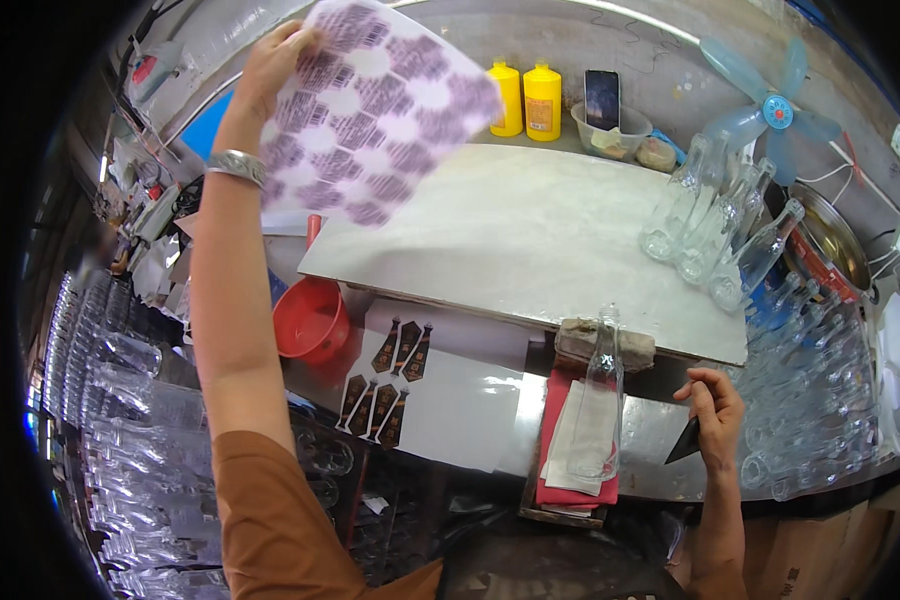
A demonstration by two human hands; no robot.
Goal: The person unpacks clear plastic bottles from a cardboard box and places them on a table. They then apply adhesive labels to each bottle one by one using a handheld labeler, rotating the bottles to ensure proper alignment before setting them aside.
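My left hand (282, 55) is raised at the upper left, its fingers pinching the top edge of a thin sheet with a purple printed pattern (370, 110). The sheet hangs tilted over the white board. Low at the right, my right hand (718, 412) is closed around a dark, flat, pointed piece, maybe a scraper (683, 443). Left of that hand, a clear glass bottle (602, 400) lies on pale cloths over a red pad (555, 425), its neck against a worn block (575, 342). A white sheet (460, 405) bearing several black tie-shaped decals (385, 400) lies further left.
A white board (490, 240) spans the middle. Clear bottles crowd the right (810, 400) and left (150, 470). A red bowl (312, 320) sits under the raised arm. Two yellow bottles (542, 100), a plastic tub with a phone (602, 110) and a blue fan (776, 112) stand behind.
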